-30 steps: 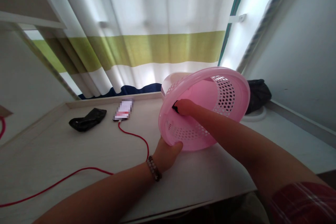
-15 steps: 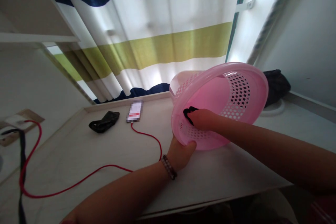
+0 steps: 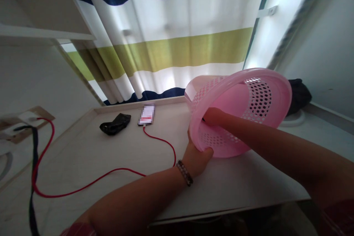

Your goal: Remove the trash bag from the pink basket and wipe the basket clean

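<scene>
A pink plastic basket (image 3: 240, 97) with round holes in its wall is tilted on the white table, its mouth facing me. My left hand (image 3: 197, 156) grips the lower left part of its rim, the thumb over the edge. Inside the basket, near the left part of the wall, is my right hand (image 3: 214, 117). Its fingers are mostly hidden, and a small bit of something black shows beside them.
On the table (image 3: 91, 162) lie a crumpled black bag (image 3: 115, 124) and a phone (image 3: 147, 114) with a red cable (image 3: 116, 169) running to a socket at the left. A dark bag (image 3: 299, 96) stands behind the basket at the right. A striped curtain (image 3: 177, 51) hangs behind.
My right hand has gone further into the basket, and much less of the black material shows. The whole view has shifted slightly, and my left hand still grips the rim.
</scene>
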Demonstrator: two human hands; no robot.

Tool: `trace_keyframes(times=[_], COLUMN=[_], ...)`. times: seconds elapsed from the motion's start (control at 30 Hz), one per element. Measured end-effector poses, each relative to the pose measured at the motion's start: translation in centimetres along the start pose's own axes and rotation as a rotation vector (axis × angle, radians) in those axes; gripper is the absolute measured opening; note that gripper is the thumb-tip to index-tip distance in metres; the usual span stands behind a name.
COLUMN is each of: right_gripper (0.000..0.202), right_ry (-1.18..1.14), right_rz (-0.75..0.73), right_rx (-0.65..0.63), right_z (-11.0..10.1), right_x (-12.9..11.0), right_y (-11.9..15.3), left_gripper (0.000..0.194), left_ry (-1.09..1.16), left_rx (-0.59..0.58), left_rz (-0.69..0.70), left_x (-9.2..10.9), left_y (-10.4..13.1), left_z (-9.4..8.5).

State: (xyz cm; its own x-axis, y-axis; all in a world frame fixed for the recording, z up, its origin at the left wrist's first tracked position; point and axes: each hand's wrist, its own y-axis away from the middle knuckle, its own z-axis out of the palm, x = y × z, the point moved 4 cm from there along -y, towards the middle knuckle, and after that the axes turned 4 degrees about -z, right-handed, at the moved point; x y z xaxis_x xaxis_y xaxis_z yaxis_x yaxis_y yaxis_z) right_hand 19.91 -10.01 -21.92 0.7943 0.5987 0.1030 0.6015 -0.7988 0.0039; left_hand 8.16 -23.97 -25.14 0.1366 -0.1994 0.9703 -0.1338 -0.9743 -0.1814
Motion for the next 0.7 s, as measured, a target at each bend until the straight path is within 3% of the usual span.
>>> trace_keyframes(times=[0.3, 0.4, 0.5, 0.7], right_gripper=[0.041, 0.043, 0.041, 0.034], right_ry=[0.160, 0.170, 0.162, 0.120], right_rz=[-0.095, -0.108, -0.093, -0.011], right_rx=[-0.060, -0.051, -0.043, 0.007], right_z=[0.4, 0.4, 0.8, 2.1], right_x=[-1.9, -2.0, -1.1, 1.6], right_y=[6.0, 6.8, 5.5, 0.0], left_gripper=[0.064, 0.053, 0.045, 0.048], left_ry=[0.030, 0.004, -0.034, -0.066], left_rx=[0.013, -0.015, -0.027, -0.016], left_rz=[0.003, 0.029, 0.027, 0.008], left_x=[-0.1, -0.1, -0.2, 0.2], left_y=[-0.1, -0.3, -0.4, -0.5], left_z=[-0.1, 0.1, 0.3, 0.4])
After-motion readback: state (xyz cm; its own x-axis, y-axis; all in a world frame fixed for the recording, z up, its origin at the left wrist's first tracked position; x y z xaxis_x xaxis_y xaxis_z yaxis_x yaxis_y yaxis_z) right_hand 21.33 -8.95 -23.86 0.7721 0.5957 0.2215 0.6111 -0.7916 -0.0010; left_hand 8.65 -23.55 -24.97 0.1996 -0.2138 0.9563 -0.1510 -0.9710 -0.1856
